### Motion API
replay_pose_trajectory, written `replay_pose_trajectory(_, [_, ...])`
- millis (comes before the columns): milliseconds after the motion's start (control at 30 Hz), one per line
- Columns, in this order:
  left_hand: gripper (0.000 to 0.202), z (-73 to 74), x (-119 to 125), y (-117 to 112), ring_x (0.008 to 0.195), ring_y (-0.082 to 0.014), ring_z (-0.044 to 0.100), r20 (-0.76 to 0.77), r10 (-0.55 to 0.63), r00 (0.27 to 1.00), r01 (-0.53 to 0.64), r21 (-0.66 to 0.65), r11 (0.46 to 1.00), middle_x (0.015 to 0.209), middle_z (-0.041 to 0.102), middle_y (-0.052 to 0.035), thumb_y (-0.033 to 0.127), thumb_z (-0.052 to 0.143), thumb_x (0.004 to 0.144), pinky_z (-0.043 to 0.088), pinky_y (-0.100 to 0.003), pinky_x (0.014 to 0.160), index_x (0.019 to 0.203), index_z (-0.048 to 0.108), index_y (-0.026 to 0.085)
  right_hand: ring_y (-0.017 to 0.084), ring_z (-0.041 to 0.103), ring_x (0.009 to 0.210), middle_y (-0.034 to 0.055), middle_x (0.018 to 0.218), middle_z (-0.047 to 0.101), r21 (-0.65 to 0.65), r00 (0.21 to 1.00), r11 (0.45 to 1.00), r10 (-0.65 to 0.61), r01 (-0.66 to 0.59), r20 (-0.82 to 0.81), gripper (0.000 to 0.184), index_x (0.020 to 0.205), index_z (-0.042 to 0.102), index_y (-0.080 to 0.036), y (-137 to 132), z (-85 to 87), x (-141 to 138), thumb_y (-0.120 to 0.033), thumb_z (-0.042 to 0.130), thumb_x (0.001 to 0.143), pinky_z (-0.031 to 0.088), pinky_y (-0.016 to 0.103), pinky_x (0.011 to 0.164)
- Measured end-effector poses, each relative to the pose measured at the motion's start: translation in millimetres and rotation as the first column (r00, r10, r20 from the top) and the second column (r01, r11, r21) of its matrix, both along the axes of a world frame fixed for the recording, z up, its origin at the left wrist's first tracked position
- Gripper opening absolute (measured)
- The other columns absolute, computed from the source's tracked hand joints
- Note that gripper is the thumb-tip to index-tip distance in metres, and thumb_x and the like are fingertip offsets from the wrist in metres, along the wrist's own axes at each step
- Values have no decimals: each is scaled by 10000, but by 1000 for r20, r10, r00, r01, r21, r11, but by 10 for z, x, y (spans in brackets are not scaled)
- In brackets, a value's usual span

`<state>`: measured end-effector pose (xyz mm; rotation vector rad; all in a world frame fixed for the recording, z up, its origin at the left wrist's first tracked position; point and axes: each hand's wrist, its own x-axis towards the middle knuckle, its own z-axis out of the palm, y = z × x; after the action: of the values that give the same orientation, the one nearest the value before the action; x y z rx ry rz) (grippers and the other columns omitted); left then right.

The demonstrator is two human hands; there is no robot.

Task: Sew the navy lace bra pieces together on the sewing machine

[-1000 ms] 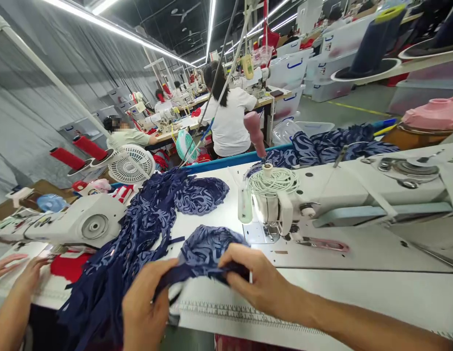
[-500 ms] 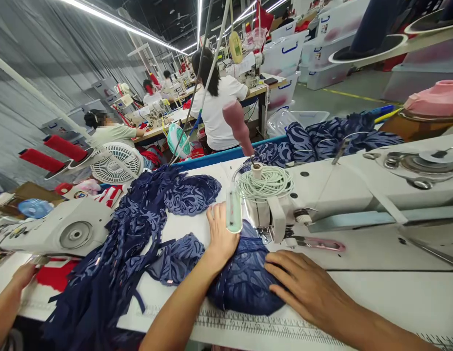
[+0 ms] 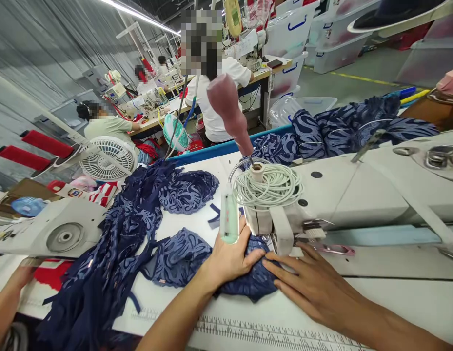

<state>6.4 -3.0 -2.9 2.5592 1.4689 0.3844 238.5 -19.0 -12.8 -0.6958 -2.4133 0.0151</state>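
Observation:
A navy patterned fabric piece (image 3: pixel 253 288) lies on the white sewing table, its upper part under the sewing machine head (image 3: pixel 265 219). My left hand (image 3: pixel 229 261) rests flat on the fabric with thumb spread to the right; its fingertips are partly hidden behind a pale green strip (image 3: pixel 230 219) on the machine. My right hand (image 3: pixel 314 280) is laid along the fabric's right edge, fingers stretched out and its index fingertip close to my left thumb. The needle area is hidden from view. Beside my left forearm lies another navy patterned piece (image 3: pixel 184 256).
A long heap of navy fabric (image 3: pixel 112 248) runs down the left, near a further patterned piece (image 3: pixel 189 190). Bundled navy pieces (image 3: pixel 336 126) lie behind the machine. A ruler scale (image 3: pixel 266 334) lines the front edge. Another person's hand (image 3: pixel 23 275) works at a neighbouring machine (image 3: pixel 65 229).
The fabric has moved up toward the machine head, with less of it showing. My left hand has come down and its thumb has spread right. A small navy strip now shows beyond it.

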Motion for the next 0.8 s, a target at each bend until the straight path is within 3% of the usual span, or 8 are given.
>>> replay_pose_trajectory(200, [488,-3,-83,211,1242,-299,576,28,-40,999,40,-13,999,1286,651,-122,513,581,911,377,-466,1133,1273,611,187,241,620,1050,36,1089,716,-27,999,1000,5,-4,50,382,1334,582,-255,37,-86,-18,-195,521,962,342,483,1016])
replay_pose_trajectory(300, [548,44,-107,251,1262,-286,566,79,-51,996,53,-33,998,1337,629,-104,485,616,897,398,-436,1124,1368,545,214,252,617,1066,46,1068,724,-59,996,998,5,0,85,383,1351,570,-252,36,-80,-25,-223,514,973,367,505,1010])
replay_pose_trajectory(400, [613,98,-131,271,1283,-268,554,137,-64,988,75,-70,995,1395,596,-69,470,639,887,422,-410,1110,1443,476,270,244,610,1071,56,1140,715,-82,997,997,3,3,74,360,1333,590,-258,-6,-68,-24,-247,497,985,355,524,1037])
replay_pose_trajectory(533, [624,105,-152,280,1202,-275,613,136,-7,991,26,-139,990,1300,664,-49,494,672,860,493,-410,1029,1429,504,302,232,606,1030,58,1240,684,-76,999,997,0,3,39,339,1297,624,-243,-58,-42,-15,-251,499,981,330,527,1054])
replay_pose_trajectory(633, [586,86,-175,298,1217,-285,606,105,3,995,17,-185,983,1269,680,-53,502,653,881,466,-438,1066,1416,526,300,221,610,996,47,1191,704,-85,1000,996,8,-5,25,322,1276,634,-237,-49,-25,-9,-249,510,979,322,509,1043])
replay_pose_trajectory(800, [615,82,-236,395,1196,-271,622,202,16,979,28,-214,977,1292,665,-77,547,647,873,456,-422,1091,1404,538,257,212,607,976,35,1206,705,-99,1000,995,1,-3,-12,322,1283,629,-238,-13,-19,-12,-286,532,980,321,484,1030])
